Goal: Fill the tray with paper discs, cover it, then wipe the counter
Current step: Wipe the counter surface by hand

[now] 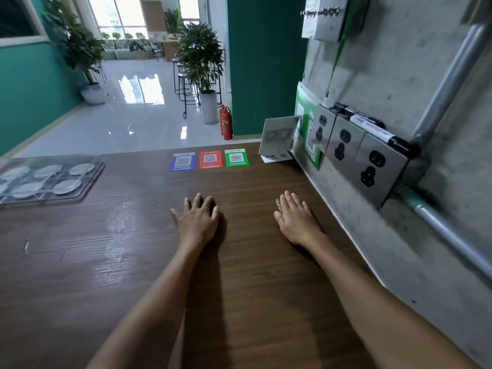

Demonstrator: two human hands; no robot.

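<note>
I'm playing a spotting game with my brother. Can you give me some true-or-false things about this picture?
1. Both hands lie flat on the counter. True: left hand, right hand.
2. The tray has a clear cover. True.
3. The right hand holds a cloth. False: it holds nothing.
4. The green card sits between the other two. False: the red card does.
5. The tray sits right of the hands. False: left.
</note>
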